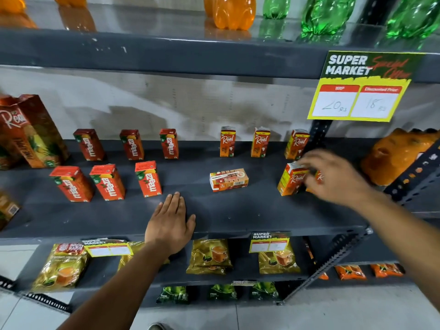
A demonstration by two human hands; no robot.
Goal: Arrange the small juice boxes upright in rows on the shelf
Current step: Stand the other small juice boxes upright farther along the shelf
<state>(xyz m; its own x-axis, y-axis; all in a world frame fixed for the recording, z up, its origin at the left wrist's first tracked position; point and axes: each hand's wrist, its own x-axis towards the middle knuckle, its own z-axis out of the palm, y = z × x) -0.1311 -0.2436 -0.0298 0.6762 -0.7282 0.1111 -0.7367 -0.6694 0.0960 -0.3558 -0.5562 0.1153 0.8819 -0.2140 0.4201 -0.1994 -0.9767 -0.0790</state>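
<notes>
On the dark shelf (pixel 238 211), red Maaza juice boxes stand upright in two rows of three, the back row around (pixel 131 144) and the front row around (pixel 107 182). Three orange Real juice boxes (pixel 260 142) stand in the back row to the right. One Real box (pixel 229 179) lies on its side at mid-shelf. My right hand (pixel 333 177) rests its fingers on top of an upright Real box (pixel 291 181), thumb at its side. It partly hides another box (pixel 319 176). My left hand (pixel 170 220) lies flat on the shelf's front part, holding nothing.
A large Real pineapple carton (pixel 31 132) stands at far left. A yellow price sign (pixel 362 86) hangs from the upper shelf, beside a perforated post (pixel 317 134). An orange bag (pixel 400 153) lies to the right. Bottles stand above; tea packets (pixel 209 256) lie below.
</notes>
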